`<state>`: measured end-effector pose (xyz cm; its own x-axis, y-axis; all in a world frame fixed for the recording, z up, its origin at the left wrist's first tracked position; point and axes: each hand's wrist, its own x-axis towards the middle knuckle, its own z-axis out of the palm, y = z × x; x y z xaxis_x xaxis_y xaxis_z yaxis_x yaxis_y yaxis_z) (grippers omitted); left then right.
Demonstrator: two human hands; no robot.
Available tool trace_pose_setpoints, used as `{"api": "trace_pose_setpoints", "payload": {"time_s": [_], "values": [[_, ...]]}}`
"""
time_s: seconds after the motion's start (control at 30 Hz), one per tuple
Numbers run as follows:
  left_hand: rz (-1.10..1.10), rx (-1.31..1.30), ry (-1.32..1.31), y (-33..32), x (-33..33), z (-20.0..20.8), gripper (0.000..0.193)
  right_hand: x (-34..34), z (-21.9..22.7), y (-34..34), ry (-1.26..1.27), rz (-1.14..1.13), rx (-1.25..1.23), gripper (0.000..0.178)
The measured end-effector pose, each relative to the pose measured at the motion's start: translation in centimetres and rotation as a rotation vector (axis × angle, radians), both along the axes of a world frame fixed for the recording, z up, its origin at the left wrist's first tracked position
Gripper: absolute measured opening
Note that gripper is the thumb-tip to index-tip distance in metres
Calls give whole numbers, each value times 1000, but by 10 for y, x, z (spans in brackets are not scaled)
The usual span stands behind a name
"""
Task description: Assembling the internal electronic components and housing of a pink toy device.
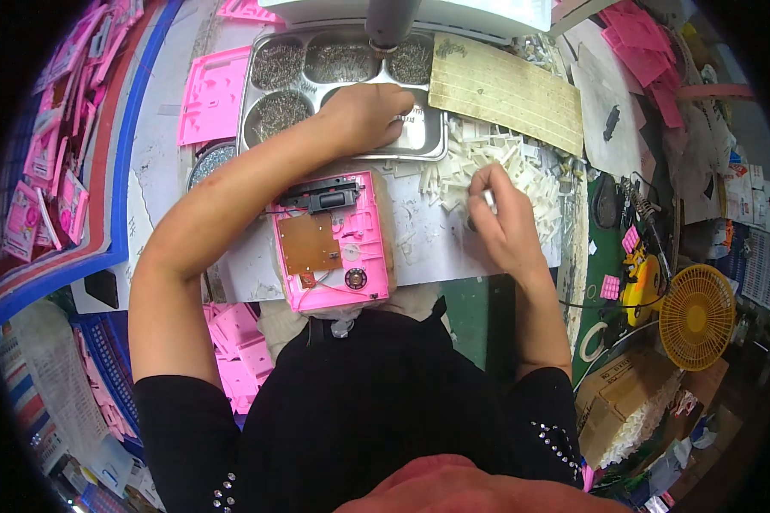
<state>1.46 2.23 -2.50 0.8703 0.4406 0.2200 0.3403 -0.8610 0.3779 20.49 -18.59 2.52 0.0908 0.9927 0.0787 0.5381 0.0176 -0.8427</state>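
My left hand (370, 118) reaches over the metal compartment tray (444, 137), its fingers curled down into the front right section. Whatever they pinch is hidden. My right hand (506, 218) is closed beside a heap of white plastic parts (530, 175), with a small whitish piece (489, 198) between thumb and fingers. Below my left forearm lies a pink plastic housing (342, 291). It carries a brown circuit board (308, 243), a black mechanism (332, 196), a small round black part (356, 278) and thin wires.
Small metal pieces fill several tray sections. A dark cylindrical tool (391, 26) hangs above the tray. A yellowish board (505, 90) lies to its right, a pink panel (216, 96) to its left. At right are a soldering iron (650, 218) and an orange round grille (697, 317).
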Motion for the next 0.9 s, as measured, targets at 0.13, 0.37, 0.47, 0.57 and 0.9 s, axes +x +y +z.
{"api": "trace_pose_setpoints", "payload": {"time_s": [0.13, 0.37, 0.47, 0.57, 0.9], "values": [[24, -188, -232, -15, -23, 19, 21, -7, -5, 47, 225, 48, -33, 17], [66, -298, -286, -39, -60, 48, 19, -38, 4, 97, 171, 184, -262, 38], [69, -663, -342, -37, -67, 45, 16, -38, -3, 97, 115, 245, -69, 34], [56, -1071, -413, -40, -66, 43, 17, -40, -4, 98, 41, 260, 34, 31], [277, -1735, -537, -31, -58, 44, 13, -50, -4, 98, -94, 210, 256, 14]]}}
